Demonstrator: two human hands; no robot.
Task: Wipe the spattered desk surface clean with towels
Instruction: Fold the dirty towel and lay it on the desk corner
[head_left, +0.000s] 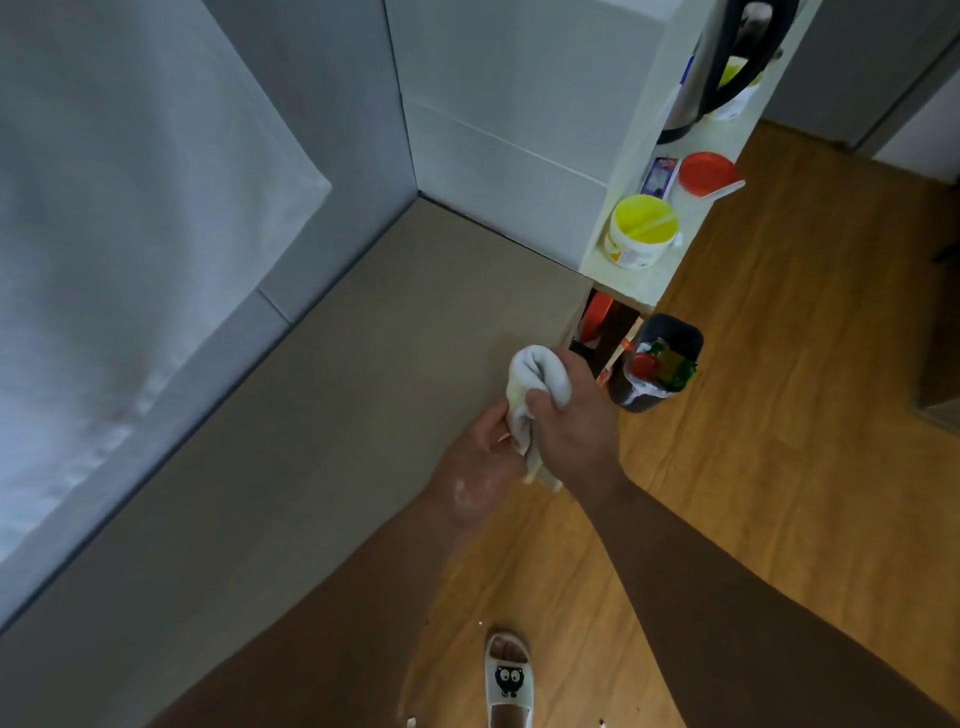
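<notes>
At the left of the frame a pale curtain (130, 234) hung against the grey wall. The beige desk surface (311, 441) ran from lower left up to the corner at upper centre. No spatter could be made out on its bare part, so, as a judgement, the wiping looked near done or paused.

Right of centre, over the desk's front edge, the two hands met on one towel (537, 371). The left hand (480, 457), with a pale smear on its back, pinched the towel's lower part. The right hand (571, 415) was curled round its middle. The grip seemed meant to re-bunch or wring the towel and turn up a fresh face, not to press it on the desk; the towel looked lifted, though contact could not be ruled out.

Its long axis ran nearly up and down the frame, with the wadded head toward the top and the thin tail toward the bottom.

Further right stood a dark waste bin (662, 364) on the wooden floor (779, 415).
</notes>
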